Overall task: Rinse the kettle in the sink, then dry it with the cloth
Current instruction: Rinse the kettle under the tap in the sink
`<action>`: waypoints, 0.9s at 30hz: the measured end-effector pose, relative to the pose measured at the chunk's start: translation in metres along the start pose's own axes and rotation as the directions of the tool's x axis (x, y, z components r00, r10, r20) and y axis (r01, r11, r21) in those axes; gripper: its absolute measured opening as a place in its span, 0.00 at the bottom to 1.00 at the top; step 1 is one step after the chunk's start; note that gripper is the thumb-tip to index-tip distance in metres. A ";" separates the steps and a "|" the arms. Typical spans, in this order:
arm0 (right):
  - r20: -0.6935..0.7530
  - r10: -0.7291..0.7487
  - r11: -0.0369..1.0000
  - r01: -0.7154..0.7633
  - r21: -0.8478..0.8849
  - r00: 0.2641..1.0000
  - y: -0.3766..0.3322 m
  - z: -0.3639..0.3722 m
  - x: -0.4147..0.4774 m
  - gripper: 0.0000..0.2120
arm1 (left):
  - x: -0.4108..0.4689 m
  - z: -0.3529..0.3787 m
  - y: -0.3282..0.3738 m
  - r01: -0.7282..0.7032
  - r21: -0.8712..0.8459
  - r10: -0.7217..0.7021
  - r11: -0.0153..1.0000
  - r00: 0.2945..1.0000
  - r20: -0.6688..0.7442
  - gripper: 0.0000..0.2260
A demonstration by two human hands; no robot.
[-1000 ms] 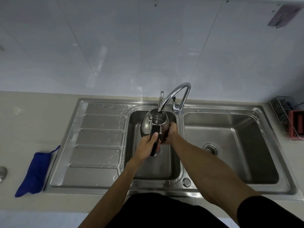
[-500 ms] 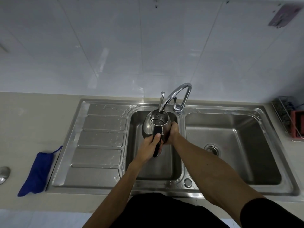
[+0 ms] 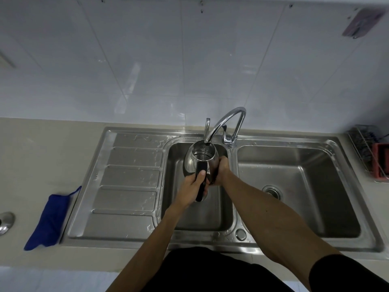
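Observation:
A shiny steel kettle with a black handle is held over the small middle basin of the sink, its open top right under the curved tap spout. My left hand is wrapped around the black handle. My right hand presses against the kettle's right side. Water shows inside the kettle. A blue cloth lies on the counter to the left of the sink's draining board.
The steel draining board has water drops on it. A larger basin lies to the right. A wire rack with a red item stands at the far right. A round metal object sits at the left edge.
The view has shifted slightly; both hands and the kettle stay under the tap in nearly the same place.

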State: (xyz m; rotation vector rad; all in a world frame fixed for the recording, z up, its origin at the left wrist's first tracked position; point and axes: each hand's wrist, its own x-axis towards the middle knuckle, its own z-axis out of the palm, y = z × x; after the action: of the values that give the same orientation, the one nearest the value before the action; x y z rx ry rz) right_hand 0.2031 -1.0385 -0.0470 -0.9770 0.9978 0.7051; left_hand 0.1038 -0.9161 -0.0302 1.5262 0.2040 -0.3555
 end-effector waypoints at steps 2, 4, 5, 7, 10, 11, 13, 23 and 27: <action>-0.008 -0.002 1.000 0.002 -0.004 1.000 0.000 0.001 -0.001 0.28 | 0.001 0.000 -0.002 0.003 0.010 -0.003 1.000 1.000 -0.001 0.23; -0.004 -0.001 1.000 0.001 -0.006 1.000 0.000 0.001 0.000 0.29 | 0.001 0.001 -0.003 0.005 0.019 -0.005 1.000 1.000 0.002 0.22; 0.003 0.000 1.000 0.000 -0.004 1.000 0.000 0.000 0.000 0.30 | 0.000 0.001 -0.002 0.003 0.022 -0.003 1.000 1.000 0.004 0.21; 0.012 -0.002 1.000 0.002 -0.008 1.000 -0.001 0.000 0.000 0.31 | -0.001 0.002 0.000 0.000 0.028 -0.001 1.000 1.000 0.002 0.21; 0.014 0.001 1.000 -0.001 0.000 1.000 -0.001 0.000 -0.005 0.28 | -0.002 0.003 0.002 0.006 0.025 -0.006 1.000 1.000 -0.008 0.20; 0.014 -0.001 1.000 0.001 0.002 1.000 -0.002 0.000 -0.006 0.27 | -0.002 0.003 0.002 0.006 0.023 -0.006 1.000 1.000 -0.008 0.20; 0.003 -0.005 1.000 0.005 -0.004 1.000 -0.003 0.000 -0.007 0.27 | -0.002 0.003 0.002 0.003 0.027 -0.003 1.000 1.000 -0.010 0.22; -0.022 -0.026 1.000 0.026 -0.011 0.999 -0.005 0.000 0.002 0.31 | -0.004 0.007 0.009 0.016 -0.005 -0.017 1.000 1.000 -0.017 0.24; -0.019 -0.024 1.000 0.023 -0.017 1.000 -0.005 -0.001 -0.001 0.31 | -0.006 0.008 0.011 0.008 -0.007 -0.008 1.000 1.000 -0.017 0.24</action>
State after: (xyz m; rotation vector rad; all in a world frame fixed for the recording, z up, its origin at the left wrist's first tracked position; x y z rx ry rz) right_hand 0.2066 -1.0412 -0.0446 -1.0109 0.9972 0.6866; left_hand 0.1009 -0.9235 -0.0178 1.5225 0.2245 -0.3476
